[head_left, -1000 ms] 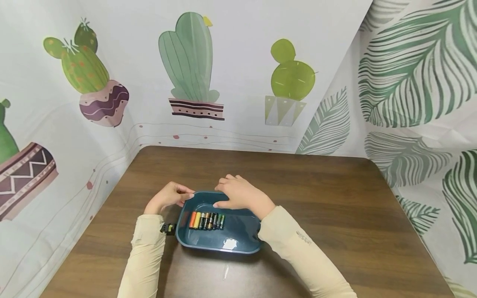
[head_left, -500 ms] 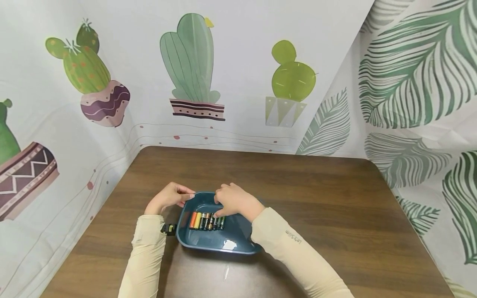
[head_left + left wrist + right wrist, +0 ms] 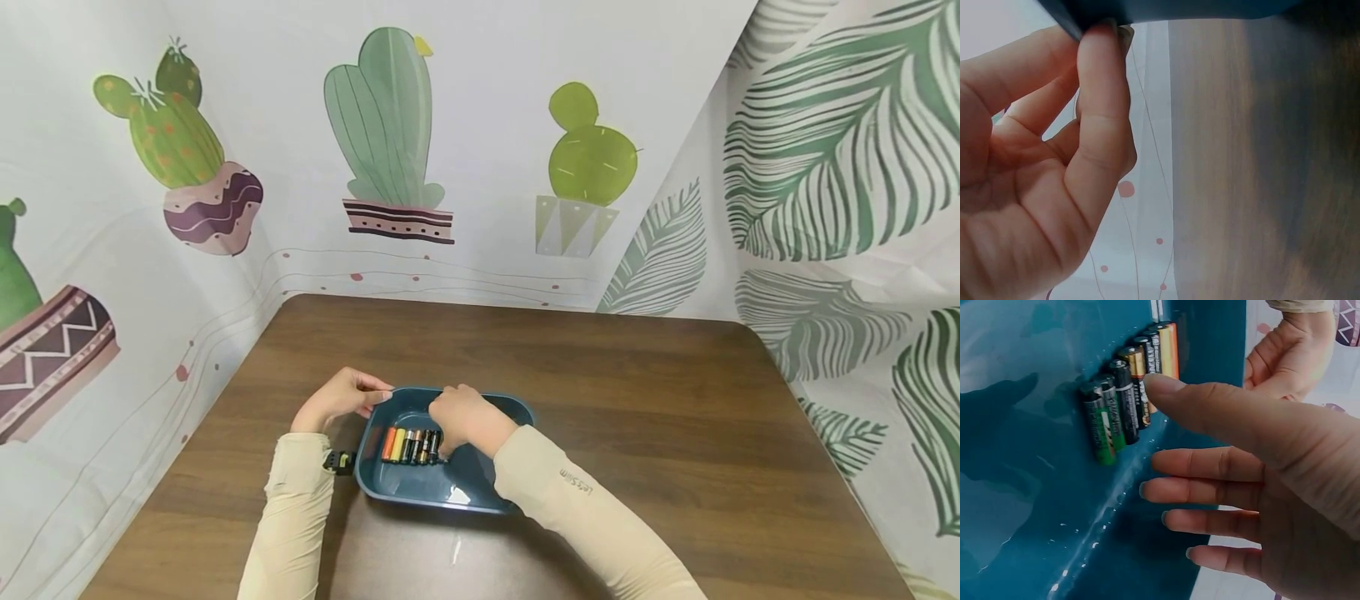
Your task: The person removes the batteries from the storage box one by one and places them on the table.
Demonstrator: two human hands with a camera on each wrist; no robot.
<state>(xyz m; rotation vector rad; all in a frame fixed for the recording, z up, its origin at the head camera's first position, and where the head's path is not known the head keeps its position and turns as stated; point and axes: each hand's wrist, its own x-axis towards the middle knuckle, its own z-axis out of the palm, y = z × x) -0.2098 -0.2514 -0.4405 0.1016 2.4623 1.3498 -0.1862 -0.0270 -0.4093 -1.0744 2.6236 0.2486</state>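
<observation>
A dark teal plastic tray (image 3: 408, 483) rests on the table, with a side-by-side row of several batteries (image 3: 410, 447) inside it. The row runs from orange and yellow at the left to black, with green ones at its other end in the right wrist view. At the tray's far left corner, my left hand (image 3: 341, 396) pinches the rim between thumb and fingers. My right hand (image 3: 465, 417) reaches down inside the tray and hides the row's right end in the head view. Its thumb (image 3: 1210, 406) and spread fingers extend beside the batteries in the right wrist view.
The tray stands on a brown wooden table (image 3: 637, 433), near its front. A white cloth (image 3: 487, 150) printed with cacti hangs behind the table, and leaf-patterned cloth (image 3: 840, 150) covers the right side. Black hardware (image 3: 341, 462) sits at my left wrist.
My right hand has come from above the tray's far rim down and nearer to the right end of the battery row. My left hand and the batteries have kept their places.
</observation>
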